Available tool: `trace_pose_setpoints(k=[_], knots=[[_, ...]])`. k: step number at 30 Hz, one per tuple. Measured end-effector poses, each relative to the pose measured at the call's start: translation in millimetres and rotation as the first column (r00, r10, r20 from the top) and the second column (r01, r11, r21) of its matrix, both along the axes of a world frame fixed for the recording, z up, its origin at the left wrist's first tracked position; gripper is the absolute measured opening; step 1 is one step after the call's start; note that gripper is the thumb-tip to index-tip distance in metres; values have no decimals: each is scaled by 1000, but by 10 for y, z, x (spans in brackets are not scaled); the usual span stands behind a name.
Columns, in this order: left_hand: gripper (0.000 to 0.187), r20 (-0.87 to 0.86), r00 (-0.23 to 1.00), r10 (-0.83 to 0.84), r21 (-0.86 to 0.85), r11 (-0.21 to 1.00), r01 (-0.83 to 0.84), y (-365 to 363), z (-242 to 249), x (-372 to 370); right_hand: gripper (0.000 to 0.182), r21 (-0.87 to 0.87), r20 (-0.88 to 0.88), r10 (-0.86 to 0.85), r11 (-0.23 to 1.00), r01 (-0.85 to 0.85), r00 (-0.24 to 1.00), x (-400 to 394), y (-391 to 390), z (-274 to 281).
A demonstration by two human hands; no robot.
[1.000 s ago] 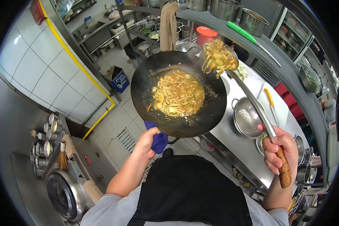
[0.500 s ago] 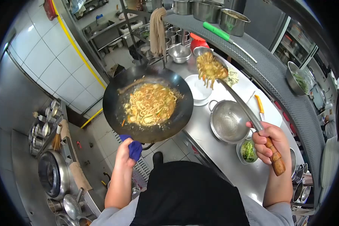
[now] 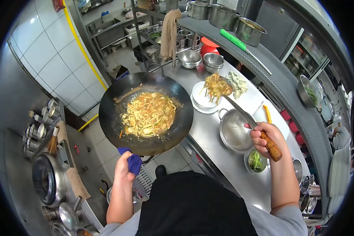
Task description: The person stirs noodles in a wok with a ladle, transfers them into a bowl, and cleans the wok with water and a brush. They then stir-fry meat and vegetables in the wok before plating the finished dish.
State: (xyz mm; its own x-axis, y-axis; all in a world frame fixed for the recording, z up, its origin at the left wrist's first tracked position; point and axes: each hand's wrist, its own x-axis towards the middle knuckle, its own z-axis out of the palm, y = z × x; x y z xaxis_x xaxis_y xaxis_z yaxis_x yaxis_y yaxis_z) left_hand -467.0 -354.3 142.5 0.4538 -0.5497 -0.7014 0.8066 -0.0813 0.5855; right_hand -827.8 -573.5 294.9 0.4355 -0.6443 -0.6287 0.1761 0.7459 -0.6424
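Note:
My left hand (image 3: 124, 168) is closed around a folded blue cloth (image 3: 134, 163) at the near handle of a black wok (image 3: 108, 108). Noodles with vegetables in sauce (image 3: 150, 116) lie in the wok, which is held up in the air. In my right hand (image 3: 268, 138) is the wooden handle of a long metal ladle (image 3: 240, 109). A heap of noodles (image 3: 215, 87) rests on its head and mostly hides it. The heap hangs over a white bowl (image 3: 200, 96) standing on a white plate (image 3: 211, 110).
On the steel counter (image 3: 208, 137) stand a metal colander (image 3: 236, 131), a tub of chopped greens (image 3: 257, 161), metal bowls (image 3: 190, 58) and a crumpled cloth (image 3: 236, 83). A yellow-handled knife (image 3: 267, 114) lies on a white board. A green-handled tool (image 3: 233, 39) lies on the shelf.
My right hand has lowered the loaded ladle and moved it slightly left, over the white bowl. The wok has shifted slightly left and down in view, with my left hand still at it.

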Motion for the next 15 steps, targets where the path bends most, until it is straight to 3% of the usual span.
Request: trace_pose_setpoints(k=[3,10,12,14,15], knots=[[22,-24,997,-74,-79,994,72,132,-148,254,26,11,-26,39,999,-39,999,168,34,-33],[17,14,994,-110,-41,993,111,50,-167,421,18,-50,-168,71,996,-81,983,350,-44,-243],[14,2,995,-99,-33,995,99,-97,-116,330,13,-176,-372,59,975,-132,926,337,-111,-243],[13,-4,993,-117,-44,992,117,-97,-160,400,10,-193,-431,78,965,-176,899,380,-83,-383],[12,-6,992,-128,-57,990,127,-112,-177,441,12,-223,-570,107,934,-278,815,415,-74,-475]])
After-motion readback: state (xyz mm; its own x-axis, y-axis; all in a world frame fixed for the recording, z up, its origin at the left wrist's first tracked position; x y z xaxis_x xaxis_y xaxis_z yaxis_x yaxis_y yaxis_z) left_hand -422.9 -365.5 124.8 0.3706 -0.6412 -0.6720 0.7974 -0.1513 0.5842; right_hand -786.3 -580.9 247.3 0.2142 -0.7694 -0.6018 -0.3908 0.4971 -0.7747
